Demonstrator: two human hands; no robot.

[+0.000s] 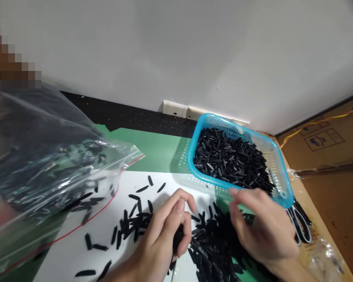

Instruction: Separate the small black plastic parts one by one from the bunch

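Note:
My left hand (167, 227) is curled closed above a white sheet (59, 258), with small black strips showing in the hollow of its fingers. My right hand (264, 227) hovers over the right side of a loose pile of black strips (211, 254). Its fingers are bent and slightly blurred, thumb and forefinger a little apart, and I see nothing between them. More black strips lie scattered on the sheet to the left of my left hand. Beyond my right hand stands a blue plastic basket (191, 156) filled with the same kind of strips.
A large clear zip bag (47, 156) with a red seal line and black strips in it covers the left side. Scissors (301, 227) lie right of the basket, near crumpled clear plastic (325, 258). A cardboard box (335, 188) stands at right; a white wall (164, 51) rises behind.

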